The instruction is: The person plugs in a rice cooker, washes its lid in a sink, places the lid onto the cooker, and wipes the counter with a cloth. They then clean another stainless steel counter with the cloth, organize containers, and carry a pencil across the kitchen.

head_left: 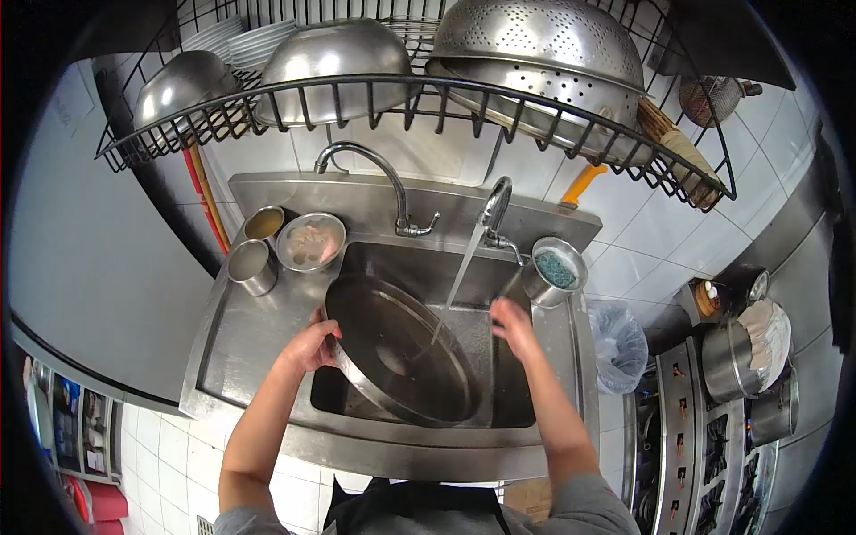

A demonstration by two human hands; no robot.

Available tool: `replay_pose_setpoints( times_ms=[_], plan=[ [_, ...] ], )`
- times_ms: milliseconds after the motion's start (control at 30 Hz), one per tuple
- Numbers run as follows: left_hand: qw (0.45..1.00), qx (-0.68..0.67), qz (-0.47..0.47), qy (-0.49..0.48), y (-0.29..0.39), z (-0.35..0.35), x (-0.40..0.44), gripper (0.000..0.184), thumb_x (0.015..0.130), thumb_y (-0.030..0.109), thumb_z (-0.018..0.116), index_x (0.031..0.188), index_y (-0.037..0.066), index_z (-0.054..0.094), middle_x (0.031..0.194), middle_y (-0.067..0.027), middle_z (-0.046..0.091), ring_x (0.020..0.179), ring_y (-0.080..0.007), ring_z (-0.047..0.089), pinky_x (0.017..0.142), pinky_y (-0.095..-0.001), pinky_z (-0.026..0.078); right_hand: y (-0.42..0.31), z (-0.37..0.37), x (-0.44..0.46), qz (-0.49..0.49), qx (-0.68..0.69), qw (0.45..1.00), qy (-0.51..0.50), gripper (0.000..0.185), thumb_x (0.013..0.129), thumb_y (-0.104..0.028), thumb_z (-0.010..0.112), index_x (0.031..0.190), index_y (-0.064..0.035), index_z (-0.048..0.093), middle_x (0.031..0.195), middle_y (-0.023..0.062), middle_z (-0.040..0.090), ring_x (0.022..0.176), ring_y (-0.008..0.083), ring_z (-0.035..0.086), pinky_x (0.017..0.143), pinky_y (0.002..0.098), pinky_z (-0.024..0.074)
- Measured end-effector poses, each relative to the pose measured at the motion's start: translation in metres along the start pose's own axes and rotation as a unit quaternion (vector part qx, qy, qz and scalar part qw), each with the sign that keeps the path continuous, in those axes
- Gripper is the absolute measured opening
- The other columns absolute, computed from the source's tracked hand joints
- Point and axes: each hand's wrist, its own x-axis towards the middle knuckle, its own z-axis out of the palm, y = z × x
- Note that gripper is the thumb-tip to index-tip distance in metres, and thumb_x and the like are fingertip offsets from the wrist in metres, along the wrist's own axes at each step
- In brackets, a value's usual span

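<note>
A large round shallow metal pan (pixel 406 334) leans tilted inside the sink, its inside wet and dark. My left hand (pixel 314 343) grips its left rim, thumb on the inner side. Water runs from the right faucet (pixel 496 209) down into the pan. My right hand (pixel 512 323) is to the right of the stream, apart from the pan's rim. Its fingers are slightly blurred but look apart, with nothing visible in them. Nearest to it is a metal pot (pixel 540 287) holding a blue-green scouring pad (pixel 555 269) on the sink's right ledge.
Two metal cups (pixel 253 268) and a bowl with pinkish pieces in liquid (pixel 309 242) stand on the left drainboard (pixel 259 343). Overhead, a black wire rack (pixel 334 82) carries bowls and a colander (pixel 539 45). A plastic bag (pixel 619 348) and stove (pixel 687 428) are at right.
</note>
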Motion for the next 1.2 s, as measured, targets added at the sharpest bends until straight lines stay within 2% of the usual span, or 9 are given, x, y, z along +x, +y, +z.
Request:
replay_pose_setpoints(
  times_ms=[67, 200, 500, 667, 767, 867, 933, 967, 1200],
  plan=[
    [0.997, 0.037, 0.046, 0.042, 0.000, 0.021, -0.019, 0.088, 0.072, 0.004, 0.053, 0.142, 0.020, 0.002, 0.104, -0.0107, 0.049, 0.072, -0.0261, 0.059, 0.057, -0.0521, 0.054, -0.003, -0.003, 0.068, 0.031, 0.198, 0.977, 0.067, 0.062, 0.088, -0.038, 0.056, 0.136, -0.0061, 0.032, 0.144, 0.0118, 0.031, 0.134, 0.0233, 0.026, 0.095, 0.0482, 0.0366],
    [0.982, 0.128, 0.066, 0.119, 0.011, 0.041, -0.064, 0.101, 0.071, 0.005, 0.056, 0.144, 0.017, -0.012, 0.090, -0.0090, 0.054, 0.064, -0.0185, 0.058, 0.048, -0.0399, 0.055, -0.035, 0.020, 0.115, -0.037, 0.432, 0.894, 0.113, 0.033, 0.088, -0.022, 0.051, 0.117, -0.0075, 0.046, 0.122, 0.0042, 0.044, 0.114, 0.0183, 0.041, 0.101, 0.0484, 0.0313],
    [0.971, 0.083, 0.143, 0.174, 0.015, 0.092, -0.126, 0.099, 0.070, 0.005, 0.060, 0.142, 0.011, -0.006, 0.094, -0.0146, 0.054, 0.056, -0.0221, 0.059, 0.044, -0.0388, 0.054, -0.089, 0.005, 0.092, -0.051, 0.064, 0.996, -0.028, 0.085, 0.088, -0.040, 0.055, 0.147, -0.0195, -0.003, 0.154, 0.0020, -0.001, 0.141, 0.0176, -0.002, 0.107, 0.0570, 0.0081],
    [0.973, -0.083, 0.137, 0.168, 0.005, 0.083, -0.119, 0.062, 0.074, 0.007, 0.061, 0.127, 0.003, 0.028, 0.077, -0.0102, 0.053, 0.055, -0.0215, 0.056, 0.054, -0.0508, 0.056, -0.050, 0.026, -0.079, -0.163, -0.145, 0.872, -0.438, 0.096, 0.081, -0.070, 0.041, 0.145, -0.0030, 0.016, 0.149, 0.0148, 0.022, 0.137, 0.0272, 0.023, 0.110, 0.0388, 0.0178],
    [0.974, -0.122, 0.112, 0.157, 0.001, 0.068, -0.113, 0.041, 0.074, 0.014, 0.065, 0.100, -0.011, 0.047, 0.088, -0.0178, 0.052, 0.067, -0.0319, 0.061, 0.058, -0.0573, 0.055, -0.017, 0.017, -0.135, -0.374, -0.329, 0.843, -0.202, 0.073, 0.078, -0.058, 0.061, 0.113, 0.0054, 0.054, 0.106, 0.0165, 0.060, 0.098, 0.0277, 0.058, 0.088, 0.0369, 0.0429],
    [0.975, -0.147, 0.124, 0.110, -0.003, 0.087, -0.107, 0.055, 0.078, 0.024, 0.062, 0.121, -0.002, 0.038, 0.118, -0.0202, 0.044, 0.092, -0.0390, 0.058, 0.072, -0.0583, 0.052, 0.001, 0.010, -0.127, -0.343, -0.243, 0.907, -0.005, 0.037, 0.088, -0.030, 0.060, 0.099, 0.0060, 0.059, 0.085, 0.0059, 0.060, 0.081, 0.0163, 0.055, 0.077, 0.0289, 0.0440],
    [0.968, -0.207, 0.140, 0.022, -0.002, 0.091, -0.102, 0.063, 0.085, 0.032, 0.056, 0.135, 0.007, 0.028, 0.139, -0.0181, 0.030, 0.106, -0.0416, 0.054, 0.088, -0.0573, 0.044, -0.039, 0.018, -0.117, -0.372, -0.220, 0.897, 0.089, 0.041, 0.091, -0.031, 0.056, 0.104, 0.0078, 0.060, 0.095, 0.0100, 0.062, 0.083, 0.0166, 0.058, 0.081, 0.0292, 0.0475],
    [0.951, -0.265, 0.149, -0.051, -0.004, 0.084, -0.095, 0.065, 0.087, 0.033, 0.054, 0.139, 0.009, 0.024, 0.145, -0.0165, 0.022, 0.110, -0.0422, 0.051, 0.094, -0.0569, 0.039, -0.069, 0.027, -0.123, -0.189, -0.071, 0.978, 0.060, 0.049, 0.090, -0.037, 0.056, 0.110, 0.0083, 0.058, 0.110, 0.0144, 0.060, 0.097, 0.0203, 0.057, 0.088, 0.0326, 0.0461],
    [0.963, -0.168, 0.196, -0.077, -0.066, 0.025, -0.182, 0.056, 0.093, 0.032, 0.047, 0.140, 0.010, 0.025, 0.136, -0.0137, 0.042, 0.111, -0.0325, 0.054, 0.096, -0.0502, 0.037, -0.064, -0.037, -0.095, -0.046, 0.045, 0.998, 0.012, 0.072, 0.087, -0.050, 0.053, 0.138, -0.0055, 0.027, 0.141, 0.0163, 0.025, 0.124, 0.0314, 0.034, 0.100, 0.0435, 0.0305]
  ],
)
